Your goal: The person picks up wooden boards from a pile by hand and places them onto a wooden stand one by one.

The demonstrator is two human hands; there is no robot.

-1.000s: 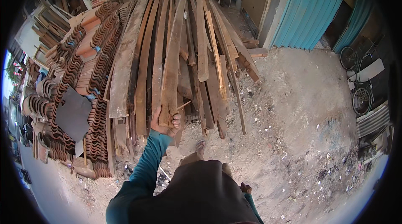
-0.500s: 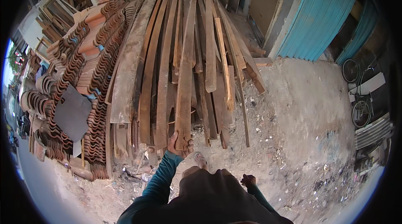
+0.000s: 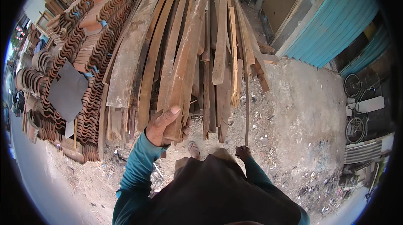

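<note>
Grasping, left hand point(image 3: 163, 126): your thumb lies on top and your fingers curl round the far edge of the near end of one long, flat, brown wooden plank point(image 3: 185, 71).

Location: in front of you, slightly left; it runs away along a fanned heap of weathered brown boards point(image 3: 220, 50).

Right hand point(image 3: 242, 152): fingers partly bent, beside the lower end of a narrow, dark wooden strip point(image 3: 247, 111); whether you touch or grip it cannot be told.

Handling, as judged: stiff, fairly heavy for its length, unlikely to break; rough, so splinters rather than slipping are your concern. Best hold: both long edges near the end; a second hand further along would steady it.

Adjacent, left: stacked, wavy, orange-red clay tiles point(image 3: 89, 57), bearing a dark grey flat sheet point(image 3: 68, 92).
</note>
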